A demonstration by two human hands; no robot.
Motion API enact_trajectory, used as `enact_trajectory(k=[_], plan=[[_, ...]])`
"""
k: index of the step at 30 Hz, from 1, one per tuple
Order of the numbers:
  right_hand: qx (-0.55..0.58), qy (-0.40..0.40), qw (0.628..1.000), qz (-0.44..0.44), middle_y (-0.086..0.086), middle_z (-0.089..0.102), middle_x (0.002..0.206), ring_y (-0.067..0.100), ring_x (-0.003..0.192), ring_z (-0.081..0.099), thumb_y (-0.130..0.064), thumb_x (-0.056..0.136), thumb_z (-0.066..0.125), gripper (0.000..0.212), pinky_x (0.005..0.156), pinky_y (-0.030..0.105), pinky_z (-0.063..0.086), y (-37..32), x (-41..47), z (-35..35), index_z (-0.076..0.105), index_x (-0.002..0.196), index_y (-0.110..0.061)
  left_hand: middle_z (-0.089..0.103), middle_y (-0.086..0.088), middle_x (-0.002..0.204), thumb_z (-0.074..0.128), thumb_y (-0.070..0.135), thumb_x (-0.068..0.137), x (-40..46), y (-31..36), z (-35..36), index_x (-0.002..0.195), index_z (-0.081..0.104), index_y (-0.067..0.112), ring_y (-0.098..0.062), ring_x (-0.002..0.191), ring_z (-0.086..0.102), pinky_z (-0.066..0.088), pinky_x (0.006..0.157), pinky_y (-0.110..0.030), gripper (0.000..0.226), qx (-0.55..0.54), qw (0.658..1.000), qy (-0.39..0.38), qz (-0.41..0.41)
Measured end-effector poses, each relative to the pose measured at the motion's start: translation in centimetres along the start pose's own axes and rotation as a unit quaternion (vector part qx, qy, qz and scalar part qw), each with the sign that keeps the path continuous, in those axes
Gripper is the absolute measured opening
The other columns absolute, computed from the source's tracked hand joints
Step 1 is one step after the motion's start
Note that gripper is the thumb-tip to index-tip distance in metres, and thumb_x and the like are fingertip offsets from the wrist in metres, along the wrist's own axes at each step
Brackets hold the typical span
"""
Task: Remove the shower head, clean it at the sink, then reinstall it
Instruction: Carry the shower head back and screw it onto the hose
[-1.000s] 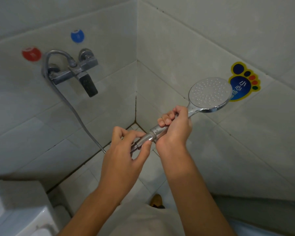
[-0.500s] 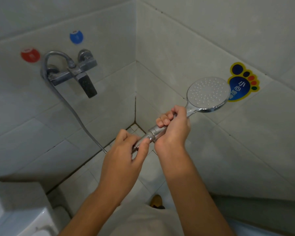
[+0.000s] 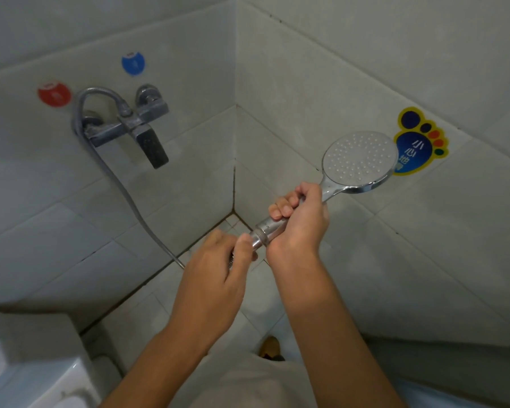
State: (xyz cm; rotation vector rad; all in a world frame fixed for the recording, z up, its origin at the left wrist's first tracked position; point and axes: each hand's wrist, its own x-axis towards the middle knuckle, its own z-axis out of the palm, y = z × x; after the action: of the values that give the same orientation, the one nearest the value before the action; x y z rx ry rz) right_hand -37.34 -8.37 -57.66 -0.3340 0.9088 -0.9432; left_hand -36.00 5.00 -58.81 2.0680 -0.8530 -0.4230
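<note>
Nearest: left hand [image 3: 215, 269], fingers and thumb curled round the hose nut [image 3: 255, 241] where the hose [image 3: 124, 189] meets the handle. Just beside it, up and to the right, right hand [image 3: 299, 222] wrapped tight round the shower head [image 3: 358, 159] handle; fingertips show over the top of the chrome. Spray face looks up toward the camera, held out beyond the right hand, in front of a foot-shaped sticker [image 3: 421, 142] on the far wall.

Hose runs from the left hand away to the left and up to the tap [image 3: 127, 125] on the wall, well apart from both hands. Red dot [image 3: 54, 94] and blue dot [image 3: 133, 63] above the tap.

Progress, as judged: early. Head is off any wall holder but looks joined to the hose. Whether the nut is loose, cannot tell. Left to do: finish unscrewing, wash at the sink (not in view), refit.
</note>
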Motion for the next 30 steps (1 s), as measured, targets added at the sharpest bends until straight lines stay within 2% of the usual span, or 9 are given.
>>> enact_trajectory(k=[4, 9, 13, 16, 18, 20, 24, 27, 30], plan=[[0.001, 0.002, 1.0, -0.001, -0.004, 0.033, 0.052, 0.01, 0.037, 0.028, -0.006, 0.087, 0.048, 0.021, 0.035, 0.022, 0.028, 0.11, -0.11, -0.02, 0.037, 0.072, -0.015, 0.046, 0.012, 0.081, 0.037, 0.058, 0.091, 0.1, -0.33, -0.04, 0.085, 0.06, 0.028, -0.012, 0.074, 0.051, 0.039, 0.054, -0.023, 0.039, 0.027, 0.999, 0.02, 0.024], [0.004, 0.004, 1.0, 0.001, -0.003, 0.033, 0.053, 0.011, 0.039, 0.028, -0.005, 0.086, 0.049, 0.021, 0.036, 0.022, 0.028, 0.04, -0.08, -0.16, 0.037, 0.072, -0.015, 0.04, 0.016, 0.088, 0.059, 0.043, 0.085, -0.12, -0.23, -0.28, 0.104, 0.059, 0.035, -0.007, 0.075, 0.049, 0.038, 0.053, -0.018, 0.021, 0.016, 0.999, 0.025, 0.034], [0.009, 0.003, 1.0, 0.008, -0.004, 0.033, 0.052, 0.01, 0.037, 0.029, -0.006, 0.086, 0.049, 0.021, 0.034, 0.022, 0.029, 0.05, -0.16, 0.02, 0.037, 0.072, -0.015, 0.044, 0.013, 0.087, 0.055, 0.048, 0.086, -0.38, -0.04, -0.14, 0.111, 0.051, 0.043, -0.008, 0.07, 0.048, 0.039, 0.053, -0.02, 0.026, -0.007, 1.0, 0.013, 0.021], [0.008, 0.005, 1.0, 0.007, -0.004, 0.033, 0.052, 0.01, 0.038, 0.028, -0.006, 0.086, 0.049, 0.02, 0.035, 0.023, 0.028, 0.01, -0.08, -0.03, 0.037, 0.073, -0.015, 0.053, 0.011, 0.08, 0.038, 0.053, 0.087, -0.56, -0.16, 0.01, 0.097, 0.054, 0.036, -0.009, 0.064, 0.052, 0.042, 0.054, -0.026, 0.025, -0.048, 0.999, 0.005, -0.004], [0.001, 0.007, 1.0, 0.01, -0.004, 0.034, 0.052, 0.01, 0.038, 0.029, -0.007, 0.087, 0.05, 0.02, 0.035, 0.023, 0.029, 0.03, -0.12, -0.15, 0.038, 0.073, -0.015, 0.05, 0.009, 0.065, 0.035, 0.043, 0.093, -0.49, -0.2, -0.03, 0.076, 0.054, 0.035, -0.009, 0.053, 0.047, 0.039, 0.05, -0.03, 0.027, -0.063, 0.998, 0.003, -0.016], [-0.001, 0.007, 1.0, 0.01, -0.004, 0.035, 0.053, 0.01, 0.039, 0.029, -0.007, 0.087, 0.05, 0.021, 0.035, 0.023, 0.029, -0.01, -0.11, -0.26, 0.038, 0.072, -0.015, 0.05, 0.008, 0.063, 0.035, 0.04, 0.097, -0.45, -0.2, -0.07, 0.073, 0.055, 0.033, -0.01, 0.052, 0.047, 0.041, 0.048, -0.034, 0.031, -0.056, 0.998, -0.005, -0.011], [0.01, 0.012, 1.0, 0.007, -0.004, 0.034, 0.053, 0.01, 0.039, 0.029, -0.007, 0.087, 0.05, 0.02, 0.035, 0.023, 0.029, -0.27, 0.32, -0.36, 0.038, 0.073, -0.015, 0.054, 0.01, 0.076, 0.036, 0.055, 0.093, -0.36, -0.77, -0.17, 0.091, 0.06, 0.033, -0.013, 0.065, 0.054, 0.047, 0.055, -0.035, 0.033, -0.012, 0.999, -0.007, 0.032], [0.012, 0.015, 1.0, 0.007, -0.004, 0.034, 0.052, 0.01, 0.039, 0.029, -0.007, 0.087, 0.049, 0.02, 0.035, 0.023, 0.029, -0.35, 0.52, -0.42, 0.038, 0.073, -0.016, 0.053, 0.016, 0.08, 0.041, 0.054, 0.092, -0.1, -0.84, -0.34, 0.103, 0.063, 0.037, -0.011, 0.071, 0.054, 0.045, 0.056, -0.025, 0.029, -0.005, 0.999, -0.003, 0.044], [0.007, 0.016, 1.0, 0.009, -0.004, 0.034, 0.053, 0.01, 0.039, 0.03, -0.007, 0.087, 0.05, 0.022, 0.035, 0.022, 0.03, -0.35, 0.57, -0.46, 0.038, 0.071, -0.016, 0.052, 0.018, 0.082, 0.047, 0.05, 0.092, 0.02, -0.72, -0.51, 0.112, 0.064, 0.039, -0.01, 0.074, 0.054, 0.044, 0.058, -0.022, 0.029, 0.01, 0.999, 0.001, 0.048]])
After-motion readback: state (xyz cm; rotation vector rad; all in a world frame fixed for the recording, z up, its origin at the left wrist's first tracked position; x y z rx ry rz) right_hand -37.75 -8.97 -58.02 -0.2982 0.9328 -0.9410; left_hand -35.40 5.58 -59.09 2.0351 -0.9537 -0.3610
